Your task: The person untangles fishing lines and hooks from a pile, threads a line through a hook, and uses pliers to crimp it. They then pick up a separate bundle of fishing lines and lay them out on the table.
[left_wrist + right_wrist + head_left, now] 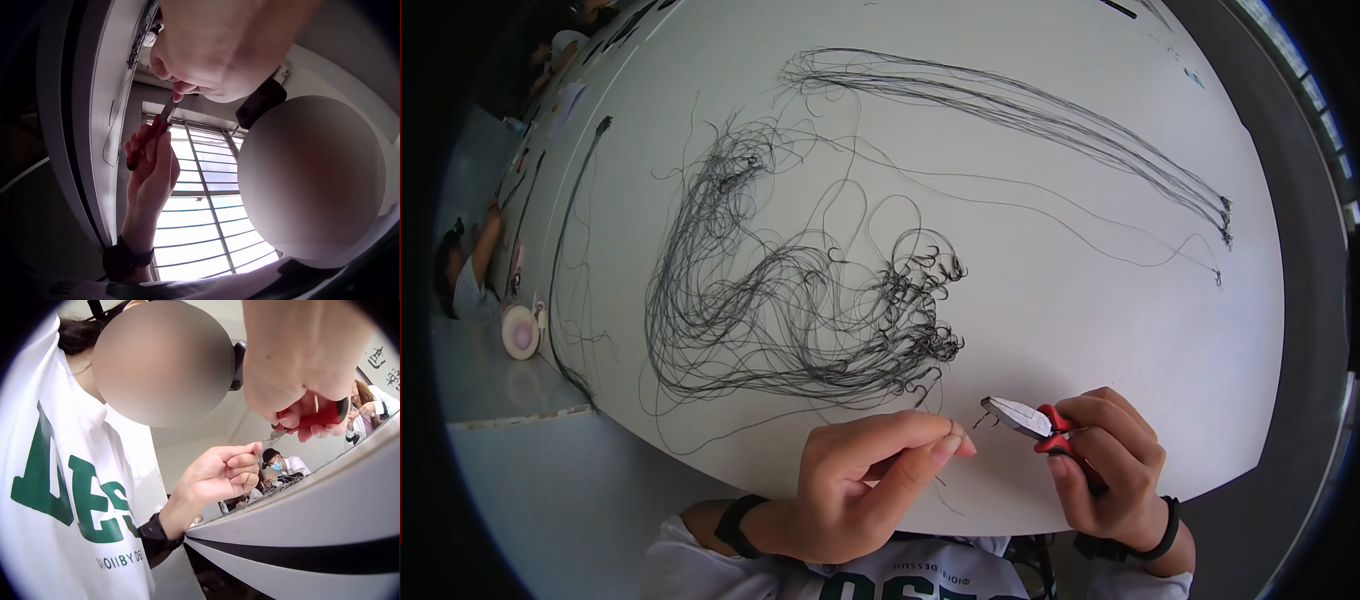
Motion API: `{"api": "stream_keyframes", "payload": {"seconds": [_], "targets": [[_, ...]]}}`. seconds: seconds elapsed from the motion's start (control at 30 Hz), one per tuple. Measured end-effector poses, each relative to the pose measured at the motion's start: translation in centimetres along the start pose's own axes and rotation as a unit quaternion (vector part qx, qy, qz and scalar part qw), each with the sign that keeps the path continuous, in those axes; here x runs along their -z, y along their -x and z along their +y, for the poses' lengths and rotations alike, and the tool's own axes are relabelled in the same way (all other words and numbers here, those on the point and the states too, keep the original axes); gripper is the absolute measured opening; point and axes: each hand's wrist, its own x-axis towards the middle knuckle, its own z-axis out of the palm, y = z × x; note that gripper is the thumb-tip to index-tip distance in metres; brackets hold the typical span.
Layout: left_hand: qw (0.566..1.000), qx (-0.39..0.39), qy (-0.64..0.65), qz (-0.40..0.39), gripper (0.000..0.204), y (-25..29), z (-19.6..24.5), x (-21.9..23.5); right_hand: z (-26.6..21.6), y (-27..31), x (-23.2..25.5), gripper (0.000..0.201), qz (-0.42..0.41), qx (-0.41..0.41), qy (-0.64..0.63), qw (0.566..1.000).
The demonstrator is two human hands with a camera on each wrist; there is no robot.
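Note:
My left hand pinches a thin fishing line between thumb and forefinger, close to the table's front edge; a loose end of line trails below the fingertips. To its right, my right hand grips red-handled pliers, their nose pointing at the left fingertips. A dark fish hook shows right at the pliers' nose. Whether the jaws clamp it, I cannot tell. Beyond the left hand lies a tangled heap of dark line with many black fish hooks bunched at its right end. The right wrist view also shows the red pliers.
A straighter bundle of line stretches across the far side of the white table, with a single strand below it. Another dark bundle and a round white object are at the left. Other people sit farther along.

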Motion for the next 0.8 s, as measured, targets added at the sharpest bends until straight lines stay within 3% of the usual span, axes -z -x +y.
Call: {"api": "stream_keyframes", "payload": {"seconds": [0.13,0.2,0.23,0.4,0.53,0.63,0.67,0.7,0.73,0.77,0.8], "targets": [[1.0,0.015,-0.004,-0.026,0.01,0.2,0.4,0.4,-0.2,-0.1,0.7,0.017,-0.028,-0.028,-0.014,0.999],[0.996,0.021,0.077,-0.029,0.011,0.2,0.5,0.3,-0.2,-0.1,0.8,0.018,-0.033,-0.035,-0.002,0.999],[0.996,0.018,0.077,-0.031,0.011,0.2,0.7,0.3,0.2,0.2,0.6,0.02,-0.03,-0.056,0.063,0.996],[0.945,0.148,0.277,-0.086,0.013,0.6,1.5,1.2,0.2,1.0,0.1,0.025,-0.031,-0.109,0.214,0.97],[0.926,0.143,0.321,-0.136,0.015,0.7,1.0,1.7,-0.4,1.0,0.4,0.025,-0.024,-0.108,0.235,0.966],[0.896,0.164,0.374,-0.174,0.016,0.8,1.9,1.7,-2.3,0.0,1.3,0.024,0.037,-0.088,0.186,0.978],[0.894,0.191,0.367,-0.172,0.016,0.9,2.6,1.6,-3.1,-0.4,1.7,0.02,-0.017,-0.108,0.014,0.994],[0.892,0.217,0.359,-0.17,0.016,1.0,3.2,1.5,-3.7,-0.7,1.9,0.017,-0.07,-0.122,-0.158,0.977],[0.893,0.212,0.357,-0.175,0.016,1.1,3.6,1.6,-4.2,-0.8,1.8,0.017,-0.066,-0.118,-0.154,0.979],[0.899,0.213,0.332,-0.19,0.016,1.2,3.9,1.7,-4.7,-1.1,1.5,0.014,-0.106,-0.175,-0.323,0.924],[0.905,0.213,0.307,-0.204,0.017,1.4,4.2,1.8,-5.2,-1.3,1.2,0.013,-0.145,-0.223,-0.479,0.836]]}}
